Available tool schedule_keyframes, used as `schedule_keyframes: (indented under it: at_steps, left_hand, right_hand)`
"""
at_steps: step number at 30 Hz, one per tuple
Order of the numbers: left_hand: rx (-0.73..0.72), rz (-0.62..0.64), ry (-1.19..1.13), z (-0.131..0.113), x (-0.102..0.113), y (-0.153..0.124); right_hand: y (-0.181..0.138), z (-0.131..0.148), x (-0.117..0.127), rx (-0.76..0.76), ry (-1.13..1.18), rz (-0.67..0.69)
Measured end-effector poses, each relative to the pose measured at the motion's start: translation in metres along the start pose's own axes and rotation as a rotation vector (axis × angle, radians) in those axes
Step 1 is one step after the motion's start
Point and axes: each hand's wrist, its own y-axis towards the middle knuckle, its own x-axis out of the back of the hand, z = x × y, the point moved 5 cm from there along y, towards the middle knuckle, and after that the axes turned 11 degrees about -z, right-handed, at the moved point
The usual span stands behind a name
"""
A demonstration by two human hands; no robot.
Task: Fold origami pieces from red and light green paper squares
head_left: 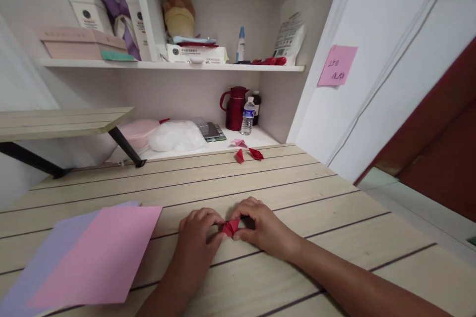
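Note:
A small folded piece of red paper [230, 227] lies on the wooden table [260, 178], pinched between both hands. My left hand [199, 235] curls its fingers onto the paper's left side. My right hand [258, 225] presses its fingertips on the right side. Most of the paper is hidden under the fingers. To the left lie a pink sheet [100, 255] on top of a lilac sheet [40, 262].
Two small red folded pieces [248, 154] and a pink one [238, 143] sit at the table's far edge. Behind are a red jug [235, 107], a water bottle [247, 116], a white bag [176, 136] and shelves with boxes. A raised wooden shelf [63, 121] stands at left.

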Motion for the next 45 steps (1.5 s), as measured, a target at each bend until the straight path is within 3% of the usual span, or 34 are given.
schedule_keyframes:
  at_steps: [7, 14, 26, 36, 42, 45]
  left_hand:
    - [-0.022, 0.016, -0.092, 0.0, 0.0, 0.002]
    - [0.044, 0.07, -0.197, -0.014, -0.001, -0.002]
    - [0.177, 0.015, -0.429, -0.017, 0.003, -0.006]
    - [0.209, 0.035, -0.403, -0.019, -0.008, -0.01]
    - [0.174, 0.068, -0.349, -0.023, -0.009, -0.01]
    - [0.164, 0.074, -0.321, -0.025, -0.011, -0.01]
  right_hand:
    - [0.001, -0.006, 0.003, -0.059, 0.116, -0.031]
    - [-0.002, 0.0, 0.009, -0.104, 0.273, 0.023]
    - [-0.013, -0.005, 0.008, -0.387, 0.485, 0.044]
    - [-0.018, -0.007, 0.006, -0.413, 0.487, 0.063]
    - [-0.016, -0.002, 0.01, -0.378, 0.654, 0.061]
    - [-0.018, -0.005, 0.012, -0.418, 0.573, 0.109]
